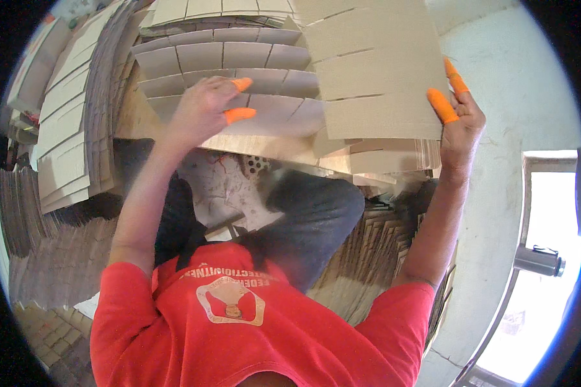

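My left hand (203, 109) has orange finger covers on its thumb and forefinger. Those two fingers are apart beside the top edge of the nearest upright slotted cardboard strip (284, 115); its other fingers curl back. Several such strips stand in rows on a wooden board (252, 147). At the right, my right hand (461, 122) grips the edge of a slotted cardboard sheet (381, 71), its orange-covered thumb on the face. More cardboard sheets (400, 158) are stacked beneath that one, their edges showing.
A long stack of slotted cardboard (68, 116) leans at the left. Below it are further cardboard piles (58, 258), and another stack (368, 258) stands beside my leg (316, 219). A pale wall (497, 97) and a bright window (529, 316) border the right side.
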Demonstrator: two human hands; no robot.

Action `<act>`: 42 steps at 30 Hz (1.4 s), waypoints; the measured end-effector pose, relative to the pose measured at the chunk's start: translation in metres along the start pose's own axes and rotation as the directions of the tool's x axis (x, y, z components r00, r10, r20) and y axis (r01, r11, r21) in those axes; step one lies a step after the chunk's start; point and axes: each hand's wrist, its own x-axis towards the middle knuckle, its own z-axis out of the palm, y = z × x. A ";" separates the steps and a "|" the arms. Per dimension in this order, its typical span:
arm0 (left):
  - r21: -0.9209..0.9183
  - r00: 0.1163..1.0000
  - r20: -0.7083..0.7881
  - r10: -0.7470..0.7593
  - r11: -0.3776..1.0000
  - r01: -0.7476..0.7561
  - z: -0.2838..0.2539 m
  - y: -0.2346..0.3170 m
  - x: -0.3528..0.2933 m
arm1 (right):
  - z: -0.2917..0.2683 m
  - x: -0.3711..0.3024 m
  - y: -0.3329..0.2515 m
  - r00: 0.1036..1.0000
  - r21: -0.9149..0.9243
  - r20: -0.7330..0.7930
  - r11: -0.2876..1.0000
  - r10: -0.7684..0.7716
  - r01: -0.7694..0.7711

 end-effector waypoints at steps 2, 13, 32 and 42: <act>0.003 0.999 0.048 0.009 1.000 -0.009 0.017 0.002 0.004 | 0.015 0.000 -0.012 0.998 0.205 0.057 0.978 0.035 -0.046; -0.045 0.999 0.039 -0.028 0.999 0.030 0.047 -0.007 0.009 | 0.039 0.010 -0.017 0.994 0.160 0.107 0.986 0.030 -0.047; -0.131 1.000 -0.010 -0.015 0.991 0.014 0.053 -0.009 0.011 | 0.068 0.008 -0.004 0.976 0.077 0.219 0.997 -0.008 -0.010; -0.119 0.998 0.034 -0.051 0.991 0.055 0.055 -0.002 0.016 | 0.070 0.014 0.000 0.976 0.002 0.141 0.986 -0.164 0.166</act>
